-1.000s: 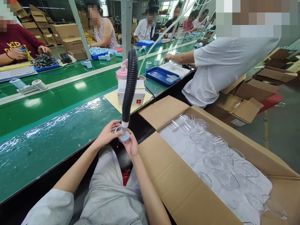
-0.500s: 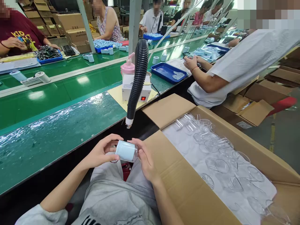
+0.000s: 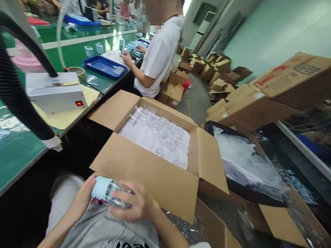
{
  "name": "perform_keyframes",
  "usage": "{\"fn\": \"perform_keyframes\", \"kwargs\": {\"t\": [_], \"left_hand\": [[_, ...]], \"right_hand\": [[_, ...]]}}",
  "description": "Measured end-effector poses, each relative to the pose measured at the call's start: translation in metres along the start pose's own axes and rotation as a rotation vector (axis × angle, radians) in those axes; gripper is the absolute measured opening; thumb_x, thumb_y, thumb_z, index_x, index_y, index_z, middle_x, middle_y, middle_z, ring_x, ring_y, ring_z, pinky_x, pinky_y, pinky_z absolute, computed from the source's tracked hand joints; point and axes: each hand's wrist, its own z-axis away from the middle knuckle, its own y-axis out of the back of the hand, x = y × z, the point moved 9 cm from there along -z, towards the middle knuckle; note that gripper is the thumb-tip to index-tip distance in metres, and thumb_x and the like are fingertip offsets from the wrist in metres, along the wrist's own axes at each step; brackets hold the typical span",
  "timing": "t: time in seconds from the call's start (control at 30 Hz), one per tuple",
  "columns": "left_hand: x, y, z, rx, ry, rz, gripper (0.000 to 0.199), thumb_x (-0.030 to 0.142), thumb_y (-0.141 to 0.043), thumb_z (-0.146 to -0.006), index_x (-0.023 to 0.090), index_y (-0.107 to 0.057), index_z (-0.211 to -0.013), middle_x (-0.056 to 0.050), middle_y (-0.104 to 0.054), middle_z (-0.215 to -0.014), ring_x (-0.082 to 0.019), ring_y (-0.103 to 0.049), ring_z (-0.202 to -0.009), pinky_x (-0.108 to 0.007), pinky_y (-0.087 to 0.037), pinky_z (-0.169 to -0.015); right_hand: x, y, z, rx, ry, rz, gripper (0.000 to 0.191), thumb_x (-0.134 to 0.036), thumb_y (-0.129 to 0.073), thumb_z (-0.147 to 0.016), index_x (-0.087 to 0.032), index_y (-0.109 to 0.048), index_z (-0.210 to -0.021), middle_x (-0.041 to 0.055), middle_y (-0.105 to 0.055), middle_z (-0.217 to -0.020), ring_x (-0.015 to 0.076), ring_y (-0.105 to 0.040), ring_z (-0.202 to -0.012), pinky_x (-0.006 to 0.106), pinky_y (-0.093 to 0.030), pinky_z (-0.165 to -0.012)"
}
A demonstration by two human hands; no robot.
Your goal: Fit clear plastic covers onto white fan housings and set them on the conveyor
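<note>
Alongside the green table [image 3: 15, 144] sat an open carton [image 3: 155, 179], clear plastic pieces [image 3: 165, 132] scattered over its white lining. A black ribbed hose [image 3: 23, 110] hung near a white box [image 3: 55, 100] with a lit red switch [image 3: 79, 103]. Low over the person's lap, the right hand [image 3: 136, 201], blurred, curled around a clear plastic part [image 3: 110, 194], and the left hand [image 3: 84, 196] gripped the pale blue cylinder [image 3: 101, 187] at its other end. That cylinder looked smooth and plain, lying sideways; the clear part was glossy and see-through.
</note>
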Motion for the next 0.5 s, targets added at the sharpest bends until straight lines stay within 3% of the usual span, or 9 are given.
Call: {"fn": "perform_keyframes", "kwargs": {"t": [0.1, 0.13, 0.2, 0.27, 0.3, 0.37, 0.43, 0.5], "left_hand": [[0.0, -0.015, -0.017, 0.047, 0.059, 0.008, 0.05, 0.061, -0.069, -0.06, 0.017, -0.062, -0.084, -0.002, -0.06, -0.07, -0.015, -0.048, -0.057, -0.023, -0.039, -0.045], [-0.004, -0.02, -0.022, 0.03, 0.104, 0.033, 0.05, 0.06, -0.069, -0.059, 0.017, -0.062, -0.082, -0.001, -0.06, -0.069, -0.014, -0.048, -0.057, -0.022, -0.038, -0.046], [-0.016, -0.03, -0.027, -0.044, 0.204, 0.1, 0.05, 0.059, -0.071, -0.059, 0.016, -0.061, -0.083, 0.0, -0.059, -0.067, -0.011, -0.043, -0.053, -0.019, -0.031, -0.043], [-0.03, -0.039, -0.028, -0.15, 0.283, 0.16, 0.051, 0.057, -0.073, -0.061, 0.015, -0.061, -0.086, 0.001, -0.057, -0.063, -0.008, -0.034, -0.046, -0.017, -0.02, -0.04], [-0.037, -0.043, -0.026, -0.204, 0.309, 0.182, 0.05, 0.057, -0.074, -0.063, 0.015, -0.061, -0.087, 0.003, -0.054, -0.059, -0.006, -0.029, -0.043, -0.017, -0.015, -0.041], [-0.048, -0.048, -0.022, -0.298, 0.333, 0.202, 0.049, 0.06, -0.072, -0.067, 0.015, -0.061, -0.085, 0.006, -0.046, -0.051, -0.004, -0.021, -0.041, -0.018, -0.011, -0.043], [-0.057, -0.05, -0.016, -0.357, 0.342, 0.192, 0.051, 0.065, -0.069, -0.07, 0.015, -0.059, -0.076, 0.007, -0.039, -0.046, -0.004, -0.017, -0.041, -0.02, -0.011, -0.044], [-0.065, -0.045, -0.012, -0.368, 0.349, 0.161, 0.054, 0.069, -0.067, -0.07, 0.016, -0.056, -0.067, 0.006, -0.039, -0.046, -0.005, -0.02, -0.042, -0.021, -0.013, -0.045]], "right_hand": [[0.023, 0.083, 0.047, 0.227, -0.368, 0.312, 0.018, -0.029, -0.051, -0.096, -0.034, -0.065, -0.105, -0.0028, -0.065, -0.114, 0.0176, -0.068, -0.099, 0.032, -0.063, -0.077], [0.027, 0.116, 0.072, 0.314, -0.489, 0.448, 0.024, -0.025, -0.057, -0.091, -0.032, -0.064, -0.113, 0.0012, -0.064, -0.116, 0.0203, -0.068, -0.099, 0.035, -0.063, -0.075], [0.022, 0.18, 0.128, 0.492, -0.626, 0.665, 0.046, -0.018, -0.065, -0.085, -0.022, -0.058, -0.131, 0.0141, -0.06, -0.124, 0.0311, -0.064, -0.108, 0.044, -0.061, -0.072], [0.015, 0.233, 0.191, 0.507, -0.957, 1.072, 0.043, -0.034, -0.066, -0.085, -0.021, -0.062, -0.126, 0.019, -0.062, -0.116, 0.0417, -0.064, -0.108, 0.056, -0.059, -0.072], [0.022, 0.248, 0.224, 0.387, -1.222, 1.112, 0.045, -0.042, -0.06, -0.087, -0.022, -0.062, -0.127, 0.0224, -0.062, -0.116, 0.0478, -0.061, -0.114, 0.064, -0.055, -0.076], [0.026, 0.261, 0.27, 0.243, -1.526, 1.085, 0.05, -0.059, -0.058, -0.082, -0.029, -0.065, -0.122, 0.0269, -0.06, -0.119, 0.0577, -0.056, -0.115, 0.073, -0.048, -0.072], [0.036, 0.256, 0.279, 0.187, -1.594, 1.01, 0.053, -0.065, -0.054, -0.081, -0.029, -0.066, -0.117, 0.0291, -0.059, -0.122, 0.0603, -0.052, -0.119, 0.076, -0.044, -0.074], [0.065, 0.238, 0.261, 0.182, -1.524, 0.922, 0.055, -0.062, -0.046, -0.087, -0.02, -0.066, -0.116, 0.0285, -0.061, -0.121, 0.0533, -0.057, -0.116, 0.07, -0.048, -0.082]]}}
